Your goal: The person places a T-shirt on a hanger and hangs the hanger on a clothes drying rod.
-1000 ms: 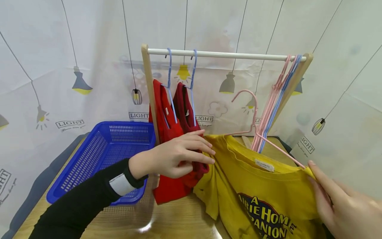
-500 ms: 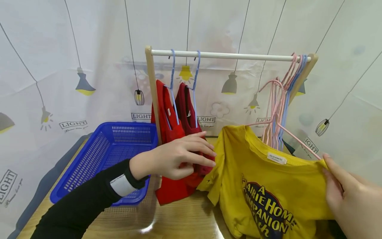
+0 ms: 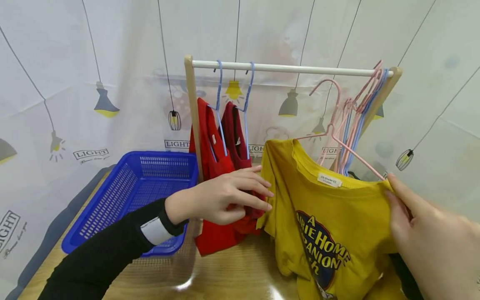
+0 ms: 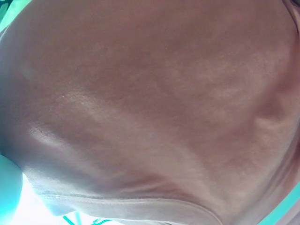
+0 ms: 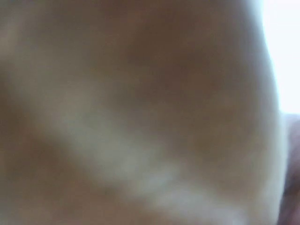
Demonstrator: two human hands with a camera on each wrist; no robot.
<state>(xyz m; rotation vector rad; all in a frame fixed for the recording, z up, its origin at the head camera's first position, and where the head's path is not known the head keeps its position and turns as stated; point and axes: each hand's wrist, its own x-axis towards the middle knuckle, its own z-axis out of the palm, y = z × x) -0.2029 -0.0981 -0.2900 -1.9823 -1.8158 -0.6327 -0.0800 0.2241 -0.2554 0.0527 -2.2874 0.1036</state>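
At the right, my right hand [image 3: 431,233] pinches one shoulder of a yellow T-shirt [image 3: 360,221] together with the end of a pink clothes hanger [image 3: 331,125]. The hanger sits inside the neck, its hook free in the air just below the white rail [image 3: 292,67]. My left hand [image 3: 225,196] has loosely bent fingers in front of a red garment [image 3: 215,166] and a dark red garment [image 3: 234,129] on blue hangers. Its fingertips are at the shirt's left sleeve; contact cannot be told. Cloth [image 4: 154,108] fills the left wrist view; the right wrist view is blurred.
A blue plastic basket [image 3: 129,156] stands left of the rack's wooden post [image 3: 192,112] on the wooden table [image 3: 225,279]. Several pink and blue hangers [image 3: 361,112] are bunched at the rail's right end. A printed curtain [image 3: 142,41] hangs behind.
My right hand has raised the T-shirt and hanger, moving them right and then back left. The hook is now nearer the rail. My left hand has stayed about in place.
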